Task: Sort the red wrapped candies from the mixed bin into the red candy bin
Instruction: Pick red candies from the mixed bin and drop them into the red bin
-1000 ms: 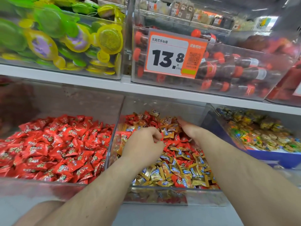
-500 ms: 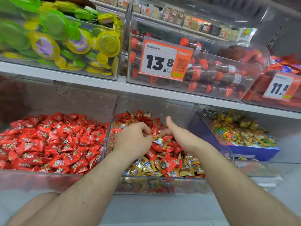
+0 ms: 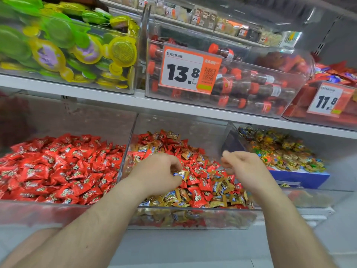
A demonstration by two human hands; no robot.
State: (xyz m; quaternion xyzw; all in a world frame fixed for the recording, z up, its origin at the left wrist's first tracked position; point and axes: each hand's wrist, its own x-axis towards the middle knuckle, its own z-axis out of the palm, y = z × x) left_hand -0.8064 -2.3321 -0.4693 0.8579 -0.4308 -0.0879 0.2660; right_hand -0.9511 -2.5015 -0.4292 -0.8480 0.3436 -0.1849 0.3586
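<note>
Nearest, the left hand is curled over the mixed bin; whether it holds a candy, I cannot tell. The right hand hovers above the bin's right part, fingers loosely bent and holding nothing. The red wrapped candies lie scattered among gold ones inside this bin. They look light, small and crinkly, probably slippery; pinching a flat wrapper edge seems best. The red candy bin stands just left of it.
</note>
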